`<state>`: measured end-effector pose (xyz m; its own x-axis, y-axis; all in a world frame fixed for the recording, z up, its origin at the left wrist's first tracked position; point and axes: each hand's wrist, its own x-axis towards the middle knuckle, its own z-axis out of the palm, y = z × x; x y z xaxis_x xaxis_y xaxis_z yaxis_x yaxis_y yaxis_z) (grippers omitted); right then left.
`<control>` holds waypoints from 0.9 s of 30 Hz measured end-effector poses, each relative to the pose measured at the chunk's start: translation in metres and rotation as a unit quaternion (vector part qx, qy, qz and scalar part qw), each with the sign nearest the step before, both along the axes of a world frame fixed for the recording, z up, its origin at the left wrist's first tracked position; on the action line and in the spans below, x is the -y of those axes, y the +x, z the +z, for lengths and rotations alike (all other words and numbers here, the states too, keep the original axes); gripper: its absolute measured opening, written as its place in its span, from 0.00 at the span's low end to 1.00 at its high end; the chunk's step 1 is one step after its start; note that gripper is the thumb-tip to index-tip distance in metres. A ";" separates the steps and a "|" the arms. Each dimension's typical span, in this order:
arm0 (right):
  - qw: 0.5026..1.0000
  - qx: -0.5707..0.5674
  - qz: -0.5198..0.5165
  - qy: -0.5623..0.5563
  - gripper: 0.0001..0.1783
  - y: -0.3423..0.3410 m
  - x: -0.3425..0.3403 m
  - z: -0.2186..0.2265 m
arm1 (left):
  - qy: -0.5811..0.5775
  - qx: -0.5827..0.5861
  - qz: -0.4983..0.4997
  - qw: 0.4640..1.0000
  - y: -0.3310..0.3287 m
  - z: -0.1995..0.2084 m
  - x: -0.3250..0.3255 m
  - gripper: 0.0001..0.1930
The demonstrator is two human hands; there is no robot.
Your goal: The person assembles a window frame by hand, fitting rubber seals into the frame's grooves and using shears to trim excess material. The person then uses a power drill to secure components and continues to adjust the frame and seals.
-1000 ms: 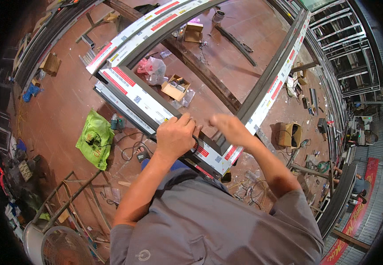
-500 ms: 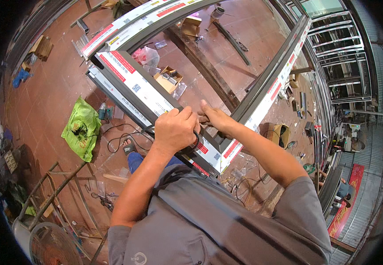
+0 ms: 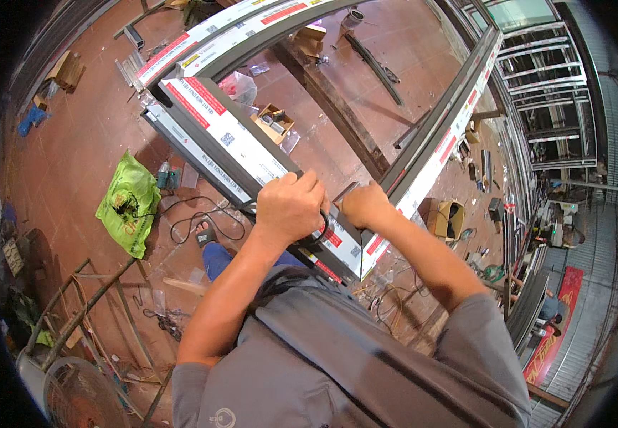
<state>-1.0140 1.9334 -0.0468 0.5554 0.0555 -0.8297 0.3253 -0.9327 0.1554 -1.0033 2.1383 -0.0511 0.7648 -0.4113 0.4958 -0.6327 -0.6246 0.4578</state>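
A dark metal frame (image 3: 252,125) with white and red protective film lies across in front of me, its near corner close to my body. Over its near bar, my left hand (image 3: 291,207) is closed on a black flexible strip (image 3: 323,230) that curls out below the fingers. To its right, my right hand (image 3: 366,207) is closed in a fist against the inner edge of the frame by the near corner. Whatever lies inside the right fingers is hidden.
A brown beam (image 3: 341,118) runs beneath the frame. On the tiled floor are a green bag (image 3: 127,207), a small open cardboard box (image 3: 272,125), another box (image 3: 448,220) and a loose black cable (image 3: 209,221). A fan (image 3: 81,396) and metal rack (image 3: 84,321) stand at lower left.
My right hand has gone from partly open, thumb raised, to a fist, and sits slightly farther right, apart from the left. My left hand stays closed in nearly the same place.
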 end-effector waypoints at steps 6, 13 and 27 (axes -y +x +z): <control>0.964 0.213 0.097 0.126 0.25 0.063 -0.031 0.039 | 0.015 -0.012 -0.012 1.000 0.001 -0.004 -0.006 0.09; 1.000 -0.009 0.024 -0.012 0.19 0.008 0.002 0.009 | 0.021 0.035 0.006 0.999 0.002 0.005 0.003 0.08; 0.990 0.132 0.004 0.045 0.13 -0.022 0.012 0.013 | 0.052 0.022 -0.006 0.998 0.001 0.005 0.003 0.05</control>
